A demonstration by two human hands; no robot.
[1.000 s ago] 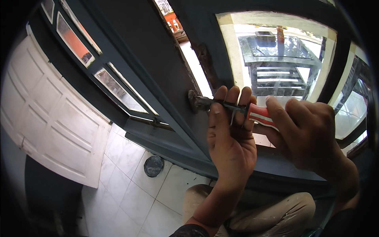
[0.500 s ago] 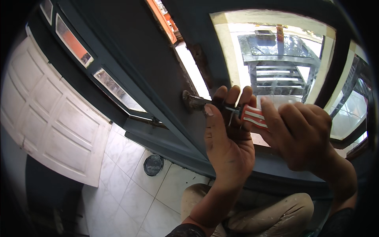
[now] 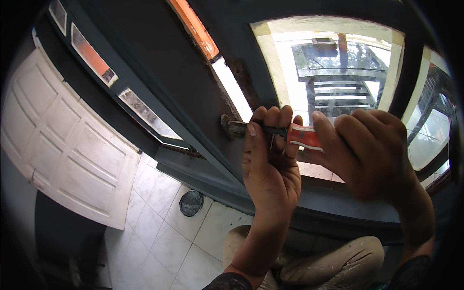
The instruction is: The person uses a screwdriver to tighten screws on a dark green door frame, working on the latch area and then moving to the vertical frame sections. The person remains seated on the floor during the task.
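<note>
While the right hand [image 3: 369,147] is wrapped around the red, white-striped handle of a dark-shafted, screwdriver-like tool [image 3: 304,137], the left hand [image 3: 271,176] pinches its shaft between thumb and fingers. Tool: roughly horizontal, far end at a rounded, greyish fitting [image 3: 231,126] on a dark wooden panel [image 3: 162,58]; contact unclear. Round black container [image 3: 191,203]: on white marbled floor tiles [image 3: 166,244].
</note>
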